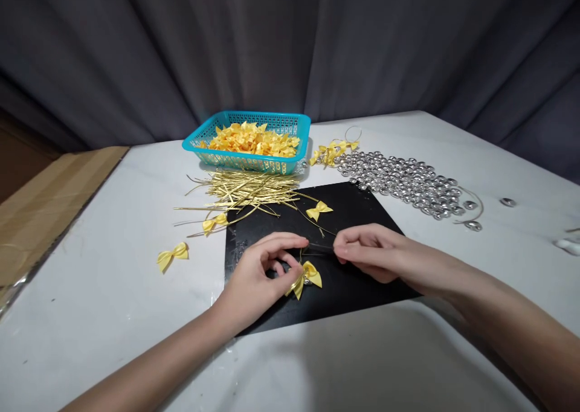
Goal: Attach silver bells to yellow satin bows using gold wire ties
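While pinching the yellow bow (307,277) in the left hand (258,276) and the thin gold wire (317,248) in the right hand (371,254), both over the near half of the black mat (362,212), keep tension even. Probable faults: slippage off the bow's knot under uneven pull; kinking from overtightening; snagging the loose bow (319,209) toward the mat's far edge.

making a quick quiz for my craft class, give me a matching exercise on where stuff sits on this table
Things:
1. teal basket
2. gold ties
3. silver beads
4. black mat

Places or states:
a. under the left hand and right hand
b. holds loose yellow bows
c. spread on the table right of the mat
d. piled just in front of the basket

Pairs: 1-b, 2-d, 3-c, 4-a
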Demonstrator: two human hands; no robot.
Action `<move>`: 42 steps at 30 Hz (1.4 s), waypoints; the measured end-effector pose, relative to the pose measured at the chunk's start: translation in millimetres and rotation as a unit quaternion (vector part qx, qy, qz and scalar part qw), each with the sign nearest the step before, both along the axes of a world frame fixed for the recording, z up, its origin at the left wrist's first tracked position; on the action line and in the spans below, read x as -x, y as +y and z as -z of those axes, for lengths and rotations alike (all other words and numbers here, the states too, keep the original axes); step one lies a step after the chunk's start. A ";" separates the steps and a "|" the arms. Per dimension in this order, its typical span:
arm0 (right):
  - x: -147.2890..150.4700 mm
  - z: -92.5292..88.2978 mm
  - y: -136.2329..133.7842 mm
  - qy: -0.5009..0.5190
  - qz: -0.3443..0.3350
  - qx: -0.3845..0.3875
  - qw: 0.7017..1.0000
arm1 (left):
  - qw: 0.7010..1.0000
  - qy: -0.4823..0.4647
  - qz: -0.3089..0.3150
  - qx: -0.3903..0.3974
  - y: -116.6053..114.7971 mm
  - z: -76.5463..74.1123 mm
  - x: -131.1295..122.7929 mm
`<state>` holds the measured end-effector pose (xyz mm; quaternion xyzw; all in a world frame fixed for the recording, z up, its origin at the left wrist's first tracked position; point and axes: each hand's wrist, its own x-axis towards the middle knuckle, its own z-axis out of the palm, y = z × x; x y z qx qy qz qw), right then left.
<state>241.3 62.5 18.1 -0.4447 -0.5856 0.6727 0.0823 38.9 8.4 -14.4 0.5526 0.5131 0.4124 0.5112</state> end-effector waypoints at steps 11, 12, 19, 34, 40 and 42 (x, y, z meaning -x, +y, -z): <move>11.5 -1.6 -4.8 -0.064 -0.020 0.042 0.997 | 1.000 -0.001 0.011 0.000 -0.2 -0.5 0.6; 12.6 -0.1 -5.2 -0.060 -0.018 0.045 0.997 | 1.000 -0.001 0.011 0.001 -0.1 -0.8 0.1; 11.2 9.1 -7.9 -0.041 -0.038 0.049 0.997 | 1.000 -0.012 0.011 0.008 1.1 -1.9 -1.2; 10.1 8.0 -7.0 -0.046 -0.070 0.029 0.996 | 1.000 -0.002 0.023 0.011 0.3 -0.2 0.0; 3.1 3.2 -3.3 -0.065 -0.041 -0.003 0.997 | 1.000 -0.001 0.025 0.009 -0.4 0.0 0.7; -1.6 0.5 -0.2 -0.084 -0.049 -0.025 0.995 | 1.000 0.001 0.022 0.009 -0.9 0.3 0.8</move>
